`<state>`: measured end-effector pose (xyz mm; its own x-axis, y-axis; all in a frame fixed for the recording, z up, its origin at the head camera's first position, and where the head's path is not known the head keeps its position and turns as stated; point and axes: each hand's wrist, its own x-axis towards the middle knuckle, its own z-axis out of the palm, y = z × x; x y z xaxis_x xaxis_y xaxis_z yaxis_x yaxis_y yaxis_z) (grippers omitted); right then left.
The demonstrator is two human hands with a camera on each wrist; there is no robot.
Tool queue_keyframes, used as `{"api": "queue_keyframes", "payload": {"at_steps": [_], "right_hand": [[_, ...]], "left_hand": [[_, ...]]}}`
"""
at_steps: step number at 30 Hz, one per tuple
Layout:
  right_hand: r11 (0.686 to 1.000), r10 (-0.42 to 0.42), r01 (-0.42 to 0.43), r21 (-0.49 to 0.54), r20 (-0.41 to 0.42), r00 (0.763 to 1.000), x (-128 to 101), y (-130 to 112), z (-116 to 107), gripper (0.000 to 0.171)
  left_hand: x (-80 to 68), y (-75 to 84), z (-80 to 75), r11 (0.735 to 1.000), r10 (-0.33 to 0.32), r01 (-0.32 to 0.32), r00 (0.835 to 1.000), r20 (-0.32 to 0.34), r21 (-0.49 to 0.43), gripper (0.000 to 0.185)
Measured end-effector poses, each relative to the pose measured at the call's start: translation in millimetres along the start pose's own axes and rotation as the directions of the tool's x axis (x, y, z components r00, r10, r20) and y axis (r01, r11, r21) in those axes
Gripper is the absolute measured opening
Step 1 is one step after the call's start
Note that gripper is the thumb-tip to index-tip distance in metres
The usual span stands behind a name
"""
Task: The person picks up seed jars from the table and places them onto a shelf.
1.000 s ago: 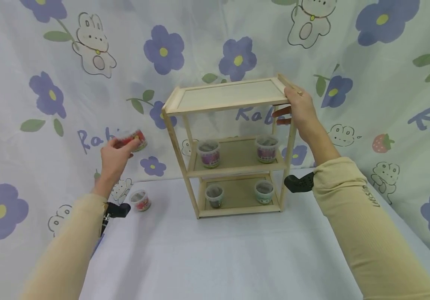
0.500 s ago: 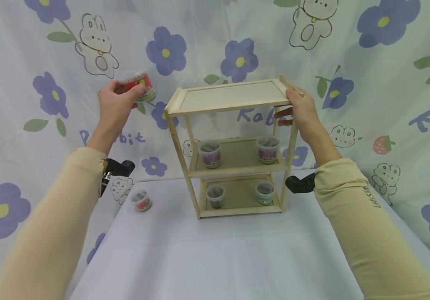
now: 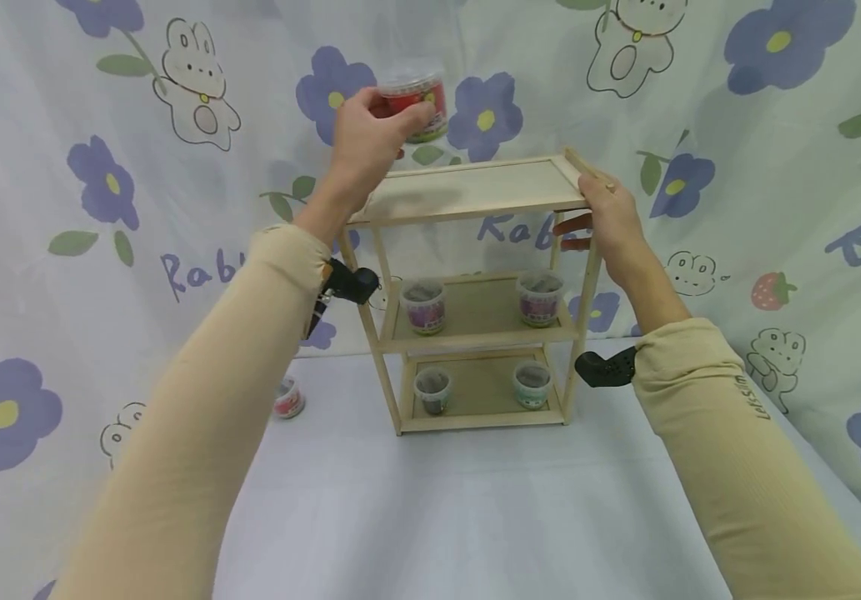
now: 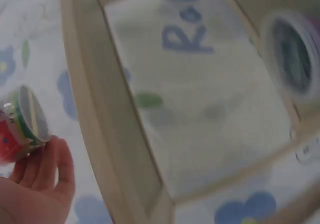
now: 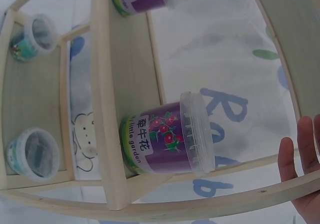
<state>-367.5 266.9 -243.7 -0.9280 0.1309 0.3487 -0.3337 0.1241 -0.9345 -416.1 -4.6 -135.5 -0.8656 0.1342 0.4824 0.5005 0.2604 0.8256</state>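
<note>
My left hand [image 3: 366, 137] holds a red-labelled clear-lidded plastic tub [image 3: 430, 104] just above the left part of a three-tier wooden rack [image 3: 475, 190]. In the left wrist view the tub [image 4: 15, 134] appears tilted, with fingers curled along it. At the rack's upper right corner my right hand [image 3: 613, 217] grips the top frame, thumb above and fingers below. Two purple tubs, one left [image 3: 426, 315] and one right [image 3: 538, 310], stand on the middle shelf. Smaller tubs, one grey [image 3: 433, 400] and one pale green [image 3: 533, 393], stand on the bottom shelf.
A smaller red-labelled tub [image 3: 289, 402] stands on the white-covered table [image 3: 475, 508] left of the rack, partly hidden by my left sleeve. Behind the rack hangs a white curtain [image 3: 272, 108] with flowers and rabbits.
My left hand has carried the red tub upward and to the right, from left of the rack to above its top shelf. The right hand keeps its grip on the frame.
</note>
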Motion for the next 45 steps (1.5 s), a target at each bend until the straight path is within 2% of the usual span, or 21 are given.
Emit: {"api": "queue_keyframes", "payload": {"at_steps": [5, 9, 14, 18, 26, 36, 41, 45], "right_hand": [[1.000, 0.000, 0.000, 0.025, 0.002, 1.000, 0.1, 0.6, -0.4, 0.054], [0.999, 0.009, -0.009, 0.050, 0.005, 1.000, 1.4, 0.9, 1.1, 0.054], [0.998, 0.016, -0.016, 0.053, 0.005, 1.000, 1.8, 0.4, 2.2, 0.053], [0.999, 0.018, -0.018, 0.045, 0.004, 1.000, 1.7, -1.1, 1.9, 0.051], [0.998, 0.019, -0.020, 0.055, 0.012, 1.000, 2.4, -2.9, -0.8, 0.051], [0.999, 0.034, -0.034, 0.037, 0.014, 0.999, 0.5, -0.8, -2.6, 0.050], [0.999, 0.027, -0.027, 0.043, 0.019, 0.999, -0.6, -0.9, -1.5, 0.050], [0.999, 0.018, -0.018, 0.029, 0.014, 1.000, -0.5, -2.7, -1.5, 0.051]], "left_hand": [[0.0, 10.5, 47.8, 0.998, -0.060, 0.063, 0.993, 0.098, -0.027, 0.054], [-0.4, 14.1, 75.8, 0.996, -0.088, 0.087, 0.984, 0.157, 0.008, 0.054], [-2.6, 13.6, 99.9, 0.995, -0.069, 0.053, 0.977, 0.200, 0.087, 0.055], [-6.0, 11.5, 111.4, 0.992, -0.059, 0.033, 0.974, 0.221, 0.120, 0.056], [-7.3, 9.9, 118.7, 0.966, -0.101, 0.025, 0.953, 0.286, 0.257, 0.066], [-8.4, 9.5, 118.7, 0.964, -0.116, 0.028, 0.939, 0.324, 0.264, 0.065], [-11.5, 11.6, 108.4, 0.971, -0.133, 0.052, 0.929, 0.345, 0.235, 0.075], [-9.5, 14.7, 88.9, 0.971, -0.133, 0.057, 0.937, 0.323, 0.234, 0.082]]}}
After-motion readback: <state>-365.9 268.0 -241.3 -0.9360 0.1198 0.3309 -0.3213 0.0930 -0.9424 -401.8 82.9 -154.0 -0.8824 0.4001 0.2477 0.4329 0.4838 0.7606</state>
